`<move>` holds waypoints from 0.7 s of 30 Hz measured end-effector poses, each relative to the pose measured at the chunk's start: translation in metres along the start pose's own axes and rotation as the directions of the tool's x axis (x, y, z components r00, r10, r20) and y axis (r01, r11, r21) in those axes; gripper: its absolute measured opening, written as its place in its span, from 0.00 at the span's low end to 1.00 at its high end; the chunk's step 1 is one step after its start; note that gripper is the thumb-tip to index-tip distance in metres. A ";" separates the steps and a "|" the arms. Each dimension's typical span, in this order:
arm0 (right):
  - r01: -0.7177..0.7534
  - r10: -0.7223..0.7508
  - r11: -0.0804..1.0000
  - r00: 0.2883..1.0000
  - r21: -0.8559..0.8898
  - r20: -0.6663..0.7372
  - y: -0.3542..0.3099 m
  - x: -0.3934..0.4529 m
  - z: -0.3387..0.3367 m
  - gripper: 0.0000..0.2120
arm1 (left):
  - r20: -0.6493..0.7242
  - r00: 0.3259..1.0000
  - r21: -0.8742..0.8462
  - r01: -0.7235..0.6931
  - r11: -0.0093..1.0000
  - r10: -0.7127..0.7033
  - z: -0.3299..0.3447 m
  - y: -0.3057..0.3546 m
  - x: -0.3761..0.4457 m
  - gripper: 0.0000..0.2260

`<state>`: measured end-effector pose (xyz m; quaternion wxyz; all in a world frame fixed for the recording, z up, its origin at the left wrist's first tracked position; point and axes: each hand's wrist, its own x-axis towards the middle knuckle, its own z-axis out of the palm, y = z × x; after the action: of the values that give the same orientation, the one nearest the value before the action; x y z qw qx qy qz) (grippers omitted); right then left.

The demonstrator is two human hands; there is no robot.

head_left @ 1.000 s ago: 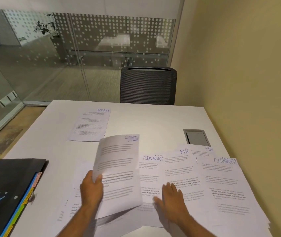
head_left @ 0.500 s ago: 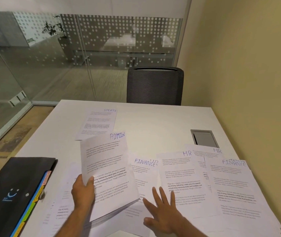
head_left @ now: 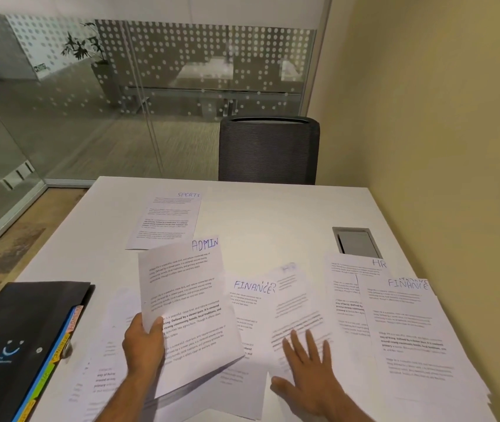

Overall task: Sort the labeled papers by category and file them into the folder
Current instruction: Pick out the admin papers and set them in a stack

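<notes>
Sorting is barely started, as I judge it. Only one sheet sits set apart: the SPORTS paper (head_left: 166, 219), alone at the far middle of the table (head_left: 273, 214). Nothing looks filed; the black folder (head_left: 14, 339) lies closed at my left on the table edge, colored tabs sticking out of its right side, tab text too small to read. It carries a small smiley logo with tiny print under it, unreadable.

My left hand (head_left: 143, 345) grips the ADMIN paper (head_left: 184, 306) by its lower left edge, thumb on top, fingers curled under; the sheet is lifted and tilted over the spread. My right hand (head_left: 309, 370) lies flat, fingers straight and spread, pressing on a blurred sheet (head_left: 294, 303) in the middle whose header I can't be sure of.

Readable headers, all blue handwriting at top right: SPORTS, ADMIN, FINANCE on the FINANCE paper (head_left: 250, 303) left of my right hand, HR on the HR paper (head_left: 352, 287) near the gray cable hatch (head_left: 356, 242), FINANCE again on the right stack (head_left: 416, 336). Body print is too small to read, apart from a few bold words. More sheets lie upside down under my left arm, labels not visible.

Left: most of the spread still needs grouping, then everything goes into the folder.
</notes>
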<state>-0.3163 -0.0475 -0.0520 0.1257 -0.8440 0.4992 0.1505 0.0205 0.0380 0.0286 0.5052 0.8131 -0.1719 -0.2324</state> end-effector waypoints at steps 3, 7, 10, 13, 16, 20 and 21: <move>0.154 -0.155 0.988 0.988 -0.010 -0.026 -0.009 -0.009 -0.017 0.41 | 0.010 1.000 -0.027 0.001 1.000 0.000 0.005 0.004 -0.003 0.13; -0.072 0.100 0.981 0.984 0.179 -0.150 -0.013 -0.015 -0.006 0.45 | 0.016 1.000 -0.035 0.006 0.999 -0.006 0.008 0.005 -0.004 0.13; -0.030 0.050 0.977 0.994 0.211 -0.092 -0.012 -0.020 -0.011 0.43 | 0.017 1.000 -0.036 0.007 0.999 -0.006 0.010 0.004 -0.005 0.13; 0.042 0.003 0.960 0.987 0.278 -0.161 -0.007 -0.019 -0.016 0.35 | 0.021 1.000 -0.040 0.016 0.999 -0.016 0.012 0.005 -0.007 0.13; -0.102 0.231 0.898 0.937 0.427 -0.261 0.008 -0.015 -0.016 0.33 | 0.031 0.999 -0.047 0.015 0.999 -0.014 0.013 0.005 -0.008 0.13; -0.357 0.450 0.824 0.884 0.440 -0.126 0.026 -0.009 -0.029 0.39 | 0.038 0.999 -0.067 0.011 0.998 -0.009 0.015 0.005 -0.010 0.13; -0.406 0.485 0.796 0.872 0.448 -0.072 0.027 -0.006 -0.035 0.39 | 0.039 0.999 -0.066 0.014 0.998 -0.011 0.016 0.005 -0.010 0.13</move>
<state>-0.3382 -0.0675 -0.0194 0.2184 -0.6651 0.7140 -0.0128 0.0034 0.0293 0.0289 0.5271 0.7924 -0.1686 -0.2566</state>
